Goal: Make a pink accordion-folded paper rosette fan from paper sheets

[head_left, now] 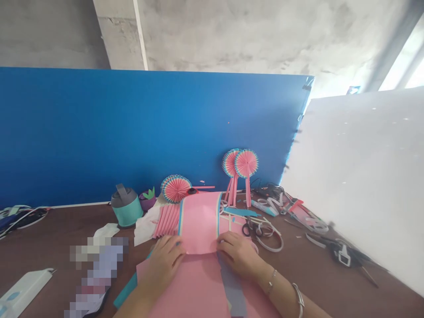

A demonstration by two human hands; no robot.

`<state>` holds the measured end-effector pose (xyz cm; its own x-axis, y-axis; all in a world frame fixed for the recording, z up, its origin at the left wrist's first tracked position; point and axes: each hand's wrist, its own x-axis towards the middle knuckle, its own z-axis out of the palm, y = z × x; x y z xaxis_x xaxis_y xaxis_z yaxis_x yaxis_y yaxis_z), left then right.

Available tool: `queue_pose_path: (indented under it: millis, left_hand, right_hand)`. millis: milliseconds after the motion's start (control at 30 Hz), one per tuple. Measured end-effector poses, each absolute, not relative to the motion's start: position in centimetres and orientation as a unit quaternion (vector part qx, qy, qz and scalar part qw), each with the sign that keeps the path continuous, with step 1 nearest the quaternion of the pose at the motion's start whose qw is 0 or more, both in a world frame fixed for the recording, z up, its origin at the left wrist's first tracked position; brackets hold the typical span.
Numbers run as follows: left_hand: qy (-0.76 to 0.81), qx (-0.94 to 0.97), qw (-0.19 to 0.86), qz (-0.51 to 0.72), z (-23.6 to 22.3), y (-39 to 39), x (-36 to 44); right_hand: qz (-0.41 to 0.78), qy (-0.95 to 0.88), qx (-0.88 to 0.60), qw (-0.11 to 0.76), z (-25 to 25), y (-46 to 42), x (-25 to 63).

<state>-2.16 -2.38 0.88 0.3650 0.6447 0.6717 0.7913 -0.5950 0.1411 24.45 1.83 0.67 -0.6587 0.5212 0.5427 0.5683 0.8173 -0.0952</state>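
My left hand (164,260) and my right hand (239,255) press down on the near end of a pink paper sheet (199,221) with blue borders, folding it over. Each hand has its fingers curled and pinching a corner of the fold. The sheet lies on a larger pink paper (198,289) spread over the brown table (53,240). A pleated pink strip (166,219) lies just left of the sheet. My right wrist wears bracelets.
Paper fans stand against the blue partition (99,132): one round fan (176,188) and two on sticks (241,170). A teal jar with a grey lid (126,206), scissors (253,229), a glue gun (344,255), white tissue (105,232) and paper scraps surround the work. A white board (364,176) walls the right.
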Motion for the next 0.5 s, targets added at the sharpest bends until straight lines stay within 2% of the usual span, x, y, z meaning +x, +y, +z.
queue_pose_path:
  millis: [100, 200, 500]
  left_hand:
    - [-0.443, -0.851, -0.014, -0.283, 0.92, -2.27, -1.92]
    - [-0.456, -0.846, -0.073, -0.266, 0.82, -2.32, -1.81]
    - [-0.527, -0.814, -0.108, -0.221, 0.90, -2.45, -1.53]
  right_hand:
    - [0.042, -0.914, -0.344, 0.210, 0.24, 2.17, 24.27]
    - [0.089, -0.905, -0.356, 0.216, -0.04, 2.38, 24.49]
    - [0.191, -0.876, -0.360, 0.256, 0.06, 2.66, 24.82]
